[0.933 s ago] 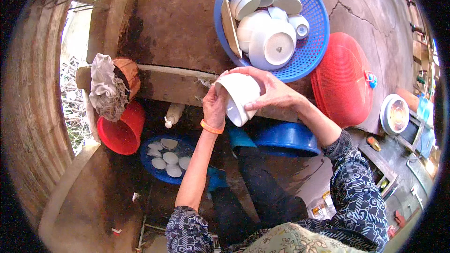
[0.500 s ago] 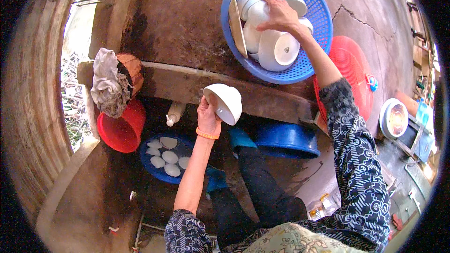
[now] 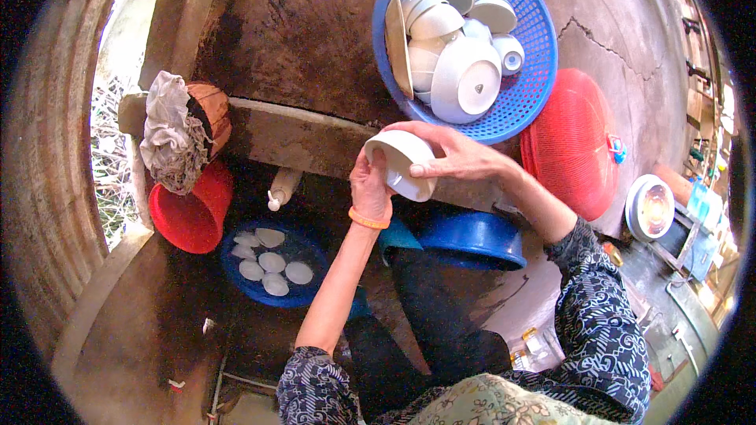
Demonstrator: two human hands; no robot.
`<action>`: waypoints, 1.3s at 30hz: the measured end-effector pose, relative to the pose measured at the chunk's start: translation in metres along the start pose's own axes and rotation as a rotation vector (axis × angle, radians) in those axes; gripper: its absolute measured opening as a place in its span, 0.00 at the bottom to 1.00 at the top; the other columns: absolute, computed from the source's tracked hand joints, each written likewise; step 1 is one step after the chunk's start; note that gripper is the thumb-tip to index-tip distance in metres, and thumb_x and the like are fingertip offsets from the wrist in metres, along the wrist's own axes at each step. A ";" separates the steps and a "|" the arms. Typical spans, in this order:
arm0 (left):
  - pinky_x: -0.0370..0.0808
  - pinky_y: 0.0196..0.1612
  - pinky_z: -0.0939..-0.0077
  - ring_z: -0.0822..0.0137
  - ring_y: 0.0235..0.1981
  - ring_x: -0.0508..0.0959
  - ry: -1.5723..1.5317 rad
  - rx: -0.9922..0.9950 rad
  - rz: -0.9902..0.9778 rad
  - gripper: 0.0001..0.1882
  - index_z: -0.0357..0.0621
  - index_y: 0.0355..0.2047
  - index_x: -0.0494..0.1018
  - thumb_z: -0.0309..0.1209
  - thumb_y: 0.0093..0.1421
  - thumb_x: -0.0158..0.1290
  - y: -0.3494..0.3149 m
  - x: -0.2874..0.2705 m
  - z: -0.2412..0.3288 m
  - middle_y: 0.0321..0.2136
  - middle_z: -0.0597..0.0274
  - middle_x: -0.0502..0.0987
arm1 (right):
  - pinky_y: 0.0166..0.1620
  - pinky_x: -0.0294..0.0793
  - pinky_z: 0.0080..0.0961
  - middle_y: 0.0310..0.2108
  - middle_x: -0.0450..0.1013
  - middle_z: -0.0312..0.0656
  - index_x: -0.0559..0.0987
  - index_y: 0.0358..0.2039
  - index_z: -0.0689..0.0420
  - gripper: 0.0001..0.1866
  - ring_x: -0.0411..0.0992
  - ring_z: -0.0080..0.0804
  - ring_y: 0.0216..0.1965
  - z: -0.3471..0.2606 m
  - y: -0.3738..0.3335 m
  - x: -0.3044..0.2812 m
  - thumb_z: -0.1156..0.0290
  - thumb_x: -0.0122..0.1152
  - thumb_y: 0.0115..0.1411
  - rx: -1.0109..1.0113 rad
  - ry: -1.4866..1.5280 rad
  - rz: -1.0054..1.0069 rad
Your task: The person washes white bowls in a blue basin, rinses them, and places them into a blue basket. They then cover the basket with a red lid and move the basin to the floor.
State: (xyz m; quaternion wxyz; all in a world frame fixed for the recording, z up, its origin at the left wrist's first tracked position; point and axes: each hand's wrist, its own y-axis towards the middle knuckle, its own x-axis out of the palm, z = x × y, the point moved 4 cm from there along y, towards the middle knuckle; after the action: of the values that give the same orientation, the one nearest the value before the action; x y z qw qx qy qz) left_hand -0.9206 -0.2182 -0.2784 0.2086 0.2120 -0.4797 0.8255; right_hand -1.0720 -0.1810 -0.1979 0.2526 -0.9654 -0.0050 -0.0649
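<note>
A white bowl (image 3: 403, 159) is held tilted between both hands, its inside partly facing me. My left hand (image 3: 370, 185) grips it from the left, thumb inside the rim. My right hand (image 3: 449, 151) closes on its right side, thumb at the rim and fingers over the back. Beyond the hands a blue plastic basket (image 3: 537, 71) holds several white bowls (image 3: 465, 83), stacked or tipped on their sides, and a light flat board or tray (image 3: 398, 47) leaning at its left wall. At lower left, a blue basin (image 3: 244, 287) contains several pale dishes (image 3: 273, 262).
A red bucket (image 3: 189, 216) stands at left below a crumpled grey cloth (image 3: 169, 130). Beside a pipe with a white tap (image 3: 279, 193) runs a concrete ledge (image 3: 299, 134). Another blue basin (image 3: 472, 240) sits below my hands. A red mesh cover (image 3: 571, 145) lies right of the basket.
My right hand has come back from the bowls in the basket and now grips the white bowl with my left hand. That bowl has shifted slightly right.
</note>
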 end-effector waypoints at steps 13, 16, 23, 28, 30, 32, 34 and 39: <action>0.82 0.35 0.59 0.53 0.50 0.74 0.258 -0.218 -0.210 0.35 0.59 0.66 0.45 0.50 0.64 0.44 -0.029 -0.012 -0.004 0.65 0.55 0.49 | 0.58 0.63 0.35 0.52 0.68 0.50 0.68 0.54 0.60 0.39 0.65 0.43 0.54 -0.027 0.025 -0.161 0.60 0.71 0.42 -0.302 -1.009 0.882; 0.82 0.33 0.65 0.56 0.49 0.74 0.255 -0.277 -0.105 0.36 0.58 0.66 0.47 0.53 0.63 0.44 -0.043 -0.047 -0.016 0.65 0.53 0.49 | 0.59 0.60 0.38 0.51 0.68 0.50 0.69 0.54 0.57 0.39 0.63 0.47 0.55 -0.001 0.076 -0.196 0.61 0.71 0.39 -0.316 -1.220 0.824; 0.80 0.35 0.65 0.56 0.47 0.76 0.179 -0.260 0.100 0.36 0.60 0.66 0.46 0.55 0.62 0.43 -0.104 -0.179 -0.035 0.64 0.51 0.52 | 0.54 0.67 0.35 0.50 0.71 0.47 0.70 0.53 0.55 0.31 0.70 0.44 0.49 0.000 0.077 -0.173 0.58 0.66 0.50 -0.285 -1.188 0.876; 0.80 0.38 0.61 0.54 0.44 0.77 -0.013 -0.156 0.291 0.39 0.57 0.66 0.47 0.56 0.60 0.47 -0.146 -0.294 -0.061 0.63 0.52 0.56 | 0.53 0.70 0.32 0.49 0.71 0.47 0.72 0.49 0.63 0.19 0.70 0.40 0.48 -0.029 0.050 -0.040 0.70 0.59 0.58 -0.684 -0.950 1.022; 0.80 0.39 0.61 0.55 0.43 0.78 -0.078 -0.137 0.346 0.38 0.57 0.65 0.48 0.55 0.60 0.47 -0.158 -0.335 -0.077 0.60 0.53 0.60 | 0.52 0.70 0.30 0.50 0.69 0.47 0.72 0.48 0.64 0.16 0.70 0.37 0.48 -0.021 0.053 0.034 0.74 0.56 0.60 -0.715 -0.889 0.947; 0.80 0.40 0.60 0.55 0.43 0.77 -0.152 -0.132 0.403 0.36 0.57 0.64 0.50 0.52 0.61 0.48 -0.174 -0.381 -0.096 0.58 0.54 0.62 | 0.52 0.70 0.29 0.49 0.69 0.45 0.72 0.46 0.61 0.13 0.69 0.36 0.48 0.003 0.067 0.126 0.77 0.55 0.60 -0.738 -0.702 0.691; 0.79 0.41 0.58 0.52 0.44 0.77 -0.246 -0.125 0.477 0.32 0.55 0.64 0.53 0.51 0.63 0.46 -0.187 -0.420 -0.114 0.56 0.49 0.63 | 0.51 0.70 0.28 0.49 0.69 0.45 0.73 0.45 0.59 0.14 0.69 0.35 0.48 0.033 0.094 0.215 0.80 0.55 0.57 -0.613 -0.623 0.425; 0.76 0.42 0.60 0.55 0.46 0.75 -0.325 -0.046 0.753 0.30 0.50 0.60 0.59 0.50 0.63 0.46 -0.225 -0.535 -0.166 0.50 0.55 0.68 | 0.55 0.66 0.38 0.50 0.69 0.46 0.73 0.48 0.54 0.20 0.64 0.47 0.54 0.150 0.154 0.422 0.75 0.59 0.52 -0.455 -1.048 -0.335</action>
State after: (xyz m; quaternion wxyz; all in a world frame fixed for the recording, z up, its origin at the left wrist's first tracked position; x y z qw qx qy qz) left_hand -0.3823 -0.0461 -0.4890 -0.1817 0.1446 -0.5686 0.7891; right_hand -0.6284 -0.2519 -0.3490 -0.0104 -0.8846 -0.2673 0.3819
